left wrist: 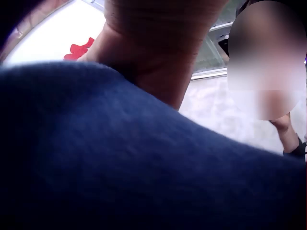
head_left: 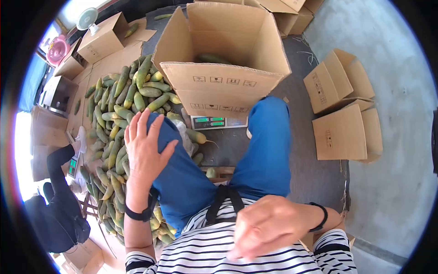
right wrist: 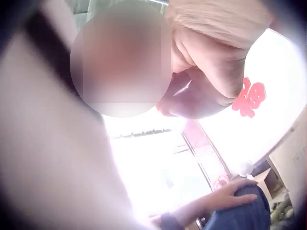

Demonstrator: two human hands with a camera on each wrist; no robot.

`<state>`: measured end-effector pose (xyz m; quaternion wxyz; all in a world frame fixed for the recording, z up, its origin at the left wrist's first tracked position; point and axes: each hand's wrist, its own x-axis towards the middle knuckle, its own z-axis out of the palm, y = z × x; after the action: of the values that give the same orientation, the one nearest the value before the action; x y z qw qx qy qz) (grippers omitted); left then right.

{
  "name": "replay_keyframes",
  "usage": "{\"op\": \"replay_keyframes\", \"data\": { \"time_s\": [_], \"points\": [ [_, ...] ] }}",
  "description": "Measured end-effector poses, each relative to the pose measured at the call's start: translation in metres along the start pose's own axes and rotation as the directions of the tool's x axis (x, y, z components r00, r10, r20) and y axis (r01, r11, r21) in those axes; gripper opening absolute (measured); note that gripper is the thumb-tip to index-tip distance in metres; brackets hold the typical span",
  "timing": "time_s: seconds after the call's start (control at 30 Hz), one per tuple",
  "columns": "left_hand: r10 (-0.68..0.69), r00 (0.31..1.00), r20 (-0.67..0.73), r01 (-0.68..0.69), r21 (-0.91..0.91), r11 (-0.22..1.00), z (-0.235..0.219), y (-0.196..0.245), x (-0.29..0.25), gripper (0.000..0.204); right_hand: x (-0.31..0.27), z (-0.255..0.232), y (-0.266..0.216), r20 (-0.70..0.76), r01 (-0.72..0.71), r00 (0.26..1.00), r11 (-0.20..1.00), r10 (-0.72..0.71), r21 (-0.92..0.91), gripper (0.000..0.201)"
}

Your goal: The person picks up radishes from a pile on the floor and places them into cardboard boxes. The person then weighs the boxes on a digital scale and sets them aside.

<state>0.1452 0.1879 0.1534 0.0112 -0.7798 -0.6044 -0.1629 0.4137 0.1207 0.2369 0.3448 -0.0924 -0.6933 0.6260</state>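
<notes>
My left hand (head_left: pixel 146 146) rests on the left knee of the blue trousers (head_left: pixel 182 164), fingers spread and holding nothing. In front of the striped shirt my right hand (head_left: pixel 262 226) is raised and blurred, its fingers loosely bent with nothing seen in them. The right wrist view shows that hand (right wrist: pixel 211 62) close up, also with no object. Between and beyond the knees, a large open cardboard box (head_left: pixel 219 86) stands on a scale (head_left: pixel 219 122) with green displays. Inside the box lies a green radish (head_left: pixel 212 58); its floor is partly hidden by the front wall.
A big heap of green radishes (head_left: pixel 114 114) spreads along my left. Two open cartons (head_left: pixel 340 132) stand on the right by the pale wall. Other boxes (head_left: pixel 102 41), a pink fan (head_left: pixel 58 50) and a person in dark clothes (head_left: pixel 54 219) are at the left.
</notes>
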Motion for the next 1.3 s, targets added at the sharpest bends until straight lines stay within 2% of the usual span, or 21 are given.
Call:
{"op": "replay_keyframes", "data": {
  "time_s": [0.07,0.1,0.17,0.27,0.4,0.43,0.5,0.53,0.57,0.6,0.67,0.73,0.77,0.83,0.87,0.9,0.93,1.03,1.17,1.27,1.3],
  "points": [
    [0.003,1.0,0.006,-0.003,0.01,1.0,0.0,-0.006,-0.002,0.061,0.0,-0.002,-0.015,-0.087,0.077,0.994,0.993,-0.069,0.086,0.019],
    [0.011,1.0,-0.002,-0.011,0.012,1.0,0.001,-0.007,-0.003,0.064,0.001,-0.007,-0.019,0.013,0.184,0.982,0.972,-0.188,0.145,0.026],
    [0.016,1.0,-0.007,-0.016,0.01,1.0,0.001,-0.006,-0.004,0.064,0.001,0.0,-0.027,0.109,0.282,0.944,0.936,-0.31,0.212,0.033],
    [0.017,1.0,-0.018,-0.016,0.017,1.0,0.004,-0.004,-0.005,0.063,-0.004,0.029,-0.037,-0.095,0.375,0.927,0.909,-0.363,0.183,0.03],
    [0.011,1.0,-0.011,-0.011,0.021,1.0,0.006,-0.001,-0.001,0.063,-0.017,0.006,-0.059,-0.054,0.29,0.957,0.928,-0.285,0.235,0.03],
    [0.02,1.0,-0.01,-0.02,0.023,1.0,0.006,-0.001,0.0,0.063,-0.024,-0.006,-0.062,0.169,0.121,0.976,0.989,-0.134,0.087,0.024],
    [0.019,1.0,-0.003,-0.019,0.01,1.0,0.008,-0.001,0.0,0.063,-0.038,-0.005,-0.053,-0.023,0.031,0.999,0.995,-0.029,0.099,0.016],
    [0.021,1.0,-0.002,-0.021,0.014,1.0,0.008,0.0,0.001,0.063,-0.045,-0.006,-0.047,-0.183,0.046,0.983,0.985,-0.015,0.165,0.006],
    [0.023,1.0,-0.002,-0.023,0.009,1.0,0.009,0.0,0.002,0.063,-0.053,-0.018,-0.042,-0.164,0.003,0.986,0.993,0.017,0.122,0.006],
    [0.024,1.0,-0.003,-0.024,0.005,1.0,0.009,0.0,0.002,0.063,-0.062,-0.012,-0.042,-0.4,-0.012,0.912,0.982,0.088,0.19,0.009],
    [0.025,1.0,-0.006,-0.025,0.013,1.0,0.01,0.002,0.003,0.062,-0.073,-0.022,-0.036,-0.474,-0.071,0.858,0.961,0.195,0.268,0.036],
    [0.035,0.999,-0.01,-0.035,0.018,0.999,0.01,0.004,0.003,0.062,-0.09,-0.036,-0.018,-0.448,-0.059,0.869,0.943,0.209,0.327,0.043],
    [0.033,0.999,-0.009,-0.033,0.024,0.999,0.009,0.006,0.003,0.061,-0.095,-0.039,-0.01,-0.455,-0.053,0.867,0.944,0.204,0.324,0.043],
    [0.036,0.999,-0.009,-0.036,0.031,0.999,0.008,0.008,0.004,0.06,-0.104,-0.042,0.0,-0.568,-0.103,0.769,0.934,0.292,0.341,0.044],
    [0.048,0.999,-0.009,-0.048,0.024,0.999,0.009,0.008,0.005,0.059,-0.11,-0.044,0.0,-0.59,-0.256,0.703,0.915,0.398,0.313,0.038],
    [0.048,0.999,-0.014,-0.047,0.051,0.998,0.009,0.011,0.005,0.059,-0.115,-0.046,0.002,-0.577,-0.289,0.709,0.913,0.407,0.289,0.027],
    [0.048,0.999,0.008,-0.049,0.021,0.999,0.009,0.011,0.006,0.058,-0.119,-0.047,0.001,-0.574,-0.362,0.666,0.879,0.476,0.309,0.015],
    [0.091,0.996,0.006,-0.091,0.02,0.996,0.012,0.009,0.006,0.056,-0.151,-0.047,0.027,-0.613,-0.285,0.665,0.904,0.427,0.32,0.02],
    [0.171,0.985,0.001,-0.171,0.048,0.984,0.017,-0.001,0.005,0.057,-0.192,-0.031,0.053,-0.677,-0.245,0.596,0.901,0.432,0.358,0.018],
    [0.156,0.987,0.027,-0.158,0.083,0.984,0.018,-0.005,0.005,0.057,-0.22,-0.022,0.066,-0.731,-0.29,0.546,0.911,0.409,0.293,0.02],
    [0.146,0.988,0.041,-0.149,0.102,0.984,0.017,-0.006,0.006,0.057,-0.228,-0.021,0.067,-0.765,-0.358,0.421,0.864,0.487,0.353,0.022]
  ]
}}
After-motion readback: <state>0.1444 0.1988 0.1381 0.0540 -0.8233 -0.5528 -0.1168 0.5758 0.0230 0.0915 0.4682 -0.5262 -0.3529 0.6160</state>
